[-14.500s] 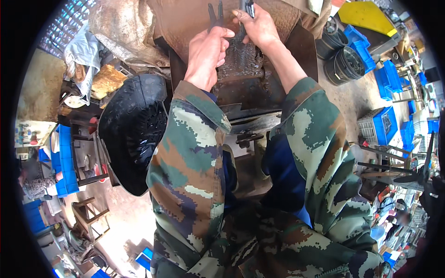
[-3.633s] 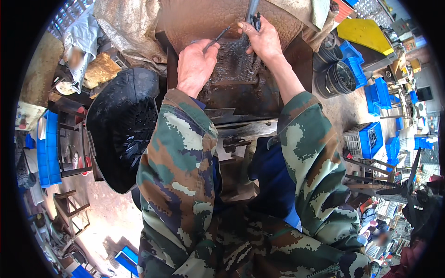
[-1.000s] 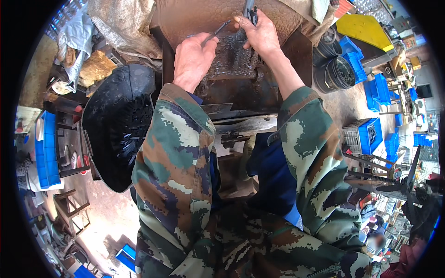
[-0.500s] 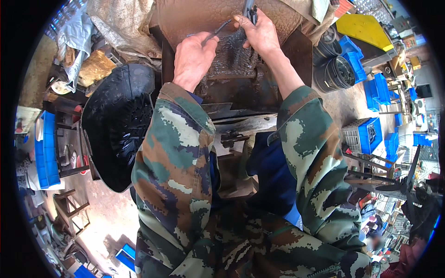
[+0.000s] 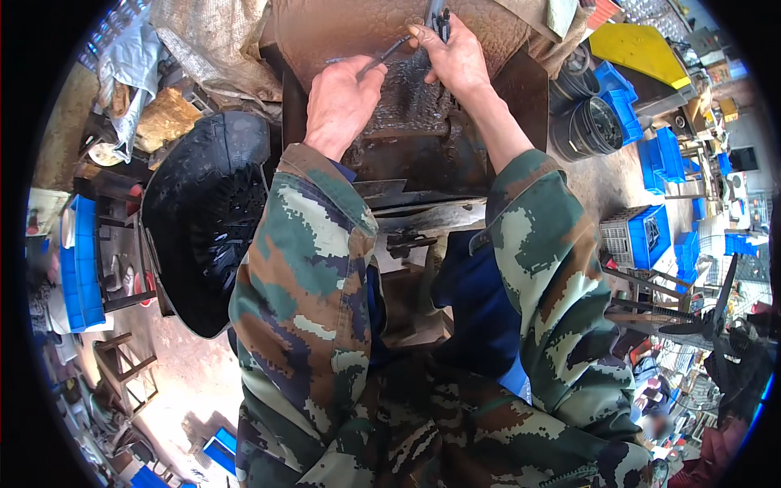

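My left hand [image 5: 343, 104] is closed, pinching a thin dark rod-like piece [image 5: 381, 60]. That piece slants up to the right, and its far end meets the thumb of my right hand [image 5: 460, 63]. My right fingers are curled round a few short dark pieces [image 5: 444, 26] that stick out at the top. Just left of them a grey metal bar [image 5: 433, 11] rises at the view's upper edge. Both hands are above a dark, wet-looking, rough block [image 5: 408, 110] on a brown, stained work stand [image 5: 407, 159]. My right fingertips are partly hidden.
A large black tub [image 5: 175, 236] with dark slender pieces inside stands at my left. Black buckets [image 5: 587, 128] and blue crates [image 5: 649, 236] are on the right. Brown wrinkled sheeting [image 5: 350, 28] and sacking [image 5: 213, 41] lie ahead. A wooden stool [image 5: 126, 370] stands at lower left.
My left hand has shifted very slightly to the right with the dark piece. The right hand has hardly moved and keeps its grip.
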Motion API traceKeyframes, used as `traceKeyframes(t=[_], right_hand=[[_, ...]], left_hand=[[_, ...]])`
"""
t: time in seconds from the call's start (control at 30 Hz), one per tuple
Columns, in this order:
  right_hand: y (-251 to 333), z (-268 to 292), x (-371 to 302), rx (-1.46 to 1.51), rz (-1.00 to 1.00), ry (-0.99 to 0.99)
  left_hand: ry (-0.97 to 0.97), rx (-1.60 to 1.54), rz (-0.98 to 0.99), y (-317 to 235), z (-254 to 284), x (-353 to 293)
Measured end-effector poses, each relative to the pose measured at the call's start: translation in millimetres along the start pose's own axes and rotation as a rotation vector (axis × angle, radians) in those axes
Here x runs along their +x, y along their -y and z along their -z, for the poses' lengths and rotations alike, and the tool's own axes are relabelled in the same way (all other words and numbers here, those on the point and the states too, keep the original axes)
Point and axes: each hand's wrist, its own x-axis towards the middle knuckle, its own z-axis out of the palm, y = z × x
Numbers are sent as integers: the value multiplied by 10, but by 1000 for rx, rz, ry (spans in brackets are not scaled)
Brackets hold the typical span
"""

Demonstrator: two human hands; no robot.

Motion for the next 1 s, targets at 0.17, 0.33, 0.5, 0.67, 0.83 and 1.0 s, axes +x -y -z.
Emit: traceKeyframes(t=[0.17, 0.33, 0.5, 0.67, 0.83, 1.0], right_hand=[[89, 2, -52, 2, -8, 0], [110, 29, -74, -1, -11, -7], [113, 28, -77, -16, -26, 0], [98, 19, -76, -9, -13, -3], [101, 24, -86, -19, -8, -6], [98, 32, -86, -44, -6, -5]], left_hand=[[7, -7, -17, 40, 3, 8], [14, -9, -29, 22, -20, 6], [12, -23, -45, 32, -22, 3], [6, -18, -53, 44, -33, 6], [16, -2, -54, 20, -21, 4], [34, 9, -31, -1, -18, -11]])
